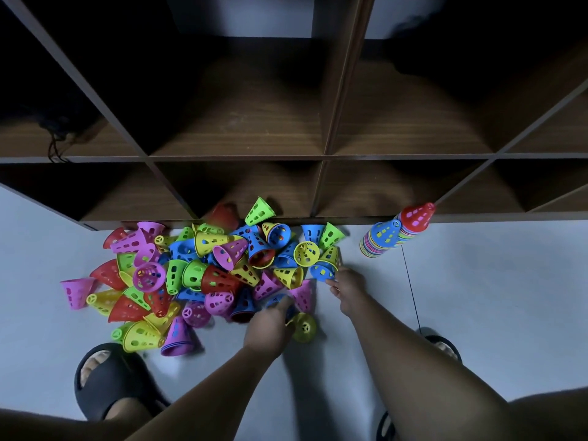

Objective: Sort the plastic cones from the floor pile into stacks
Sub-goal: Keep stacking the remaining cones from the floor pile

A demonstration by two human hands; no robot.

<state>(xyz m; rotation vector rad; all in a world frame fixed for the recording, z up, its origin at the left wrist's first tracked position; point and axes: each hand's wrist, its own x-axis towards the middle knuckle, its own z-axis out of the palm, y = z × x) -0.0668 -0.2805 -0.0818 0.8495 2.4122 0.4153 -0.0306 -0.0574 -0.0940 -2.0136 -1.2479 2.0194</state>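
A loose pile of perforated plastic cones (203, 268) in red, yellow, green, blue and pink lies on the pale floor in front of a dark shelf. At the right stand two tall mixed-colour stacks, one topped by a blue cone (383, 238), the other by a red cone (416, 218). My left hand (269, 326) is at the pile's near right edge, fingers curled around a blue cone (275, 302) beside a yellow-green cone (304, 326). My right hand (346, 286) reaches to the pile's right edge, fingertips pinching a blue cone (322, 271).
A dark wooden cube shelf (327, 154) rises directly behind the pile. My feet in black slippers stand at the lower left (105, 380) and right (442, 345). A thin dark floor line (412, 291) runs below the stacks.
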